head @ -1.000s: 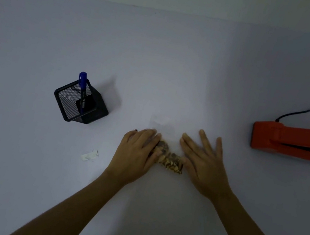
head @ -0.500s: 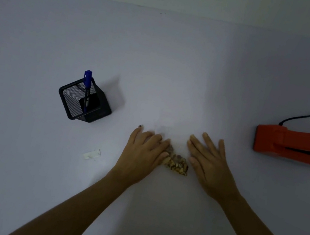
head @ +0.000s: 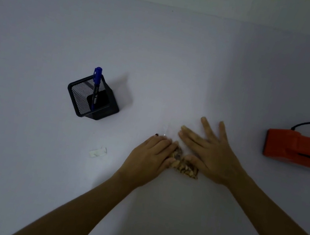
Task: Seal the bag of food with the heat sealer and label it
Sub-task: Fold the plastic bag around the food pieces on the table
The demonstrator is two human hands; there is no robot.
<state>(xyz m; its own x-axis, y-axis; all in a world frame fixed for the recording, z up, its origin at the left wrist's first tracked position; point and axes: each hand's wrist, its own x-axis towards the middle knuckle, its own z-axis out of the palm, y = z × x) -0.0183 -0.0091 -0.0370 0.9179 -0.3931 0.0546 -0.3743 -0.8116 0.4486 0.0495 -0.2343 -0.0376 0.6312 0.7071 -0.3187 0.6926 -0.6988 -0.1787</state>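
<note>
Flattening the bag of food (head: 184,165) between 2 hands, with the heat sealer (head: 301,151) lying to the right.

Both hands lay flat with straight fingers and gripped nothing: the left hand (head: 150,158) pressed the bag's left end, and the right hand (head: 210,154) covered its right part and the clear upper film. The bag's long axis ran left to right on the table (head: 160,56). The right hand was nearer the sealer, which sat well apart across bare surface. The pen (head: 95,86) in its mesh holder (head: 93,100) and the label (head: 98,152) lay to the left, nearer the left hand.
</note>
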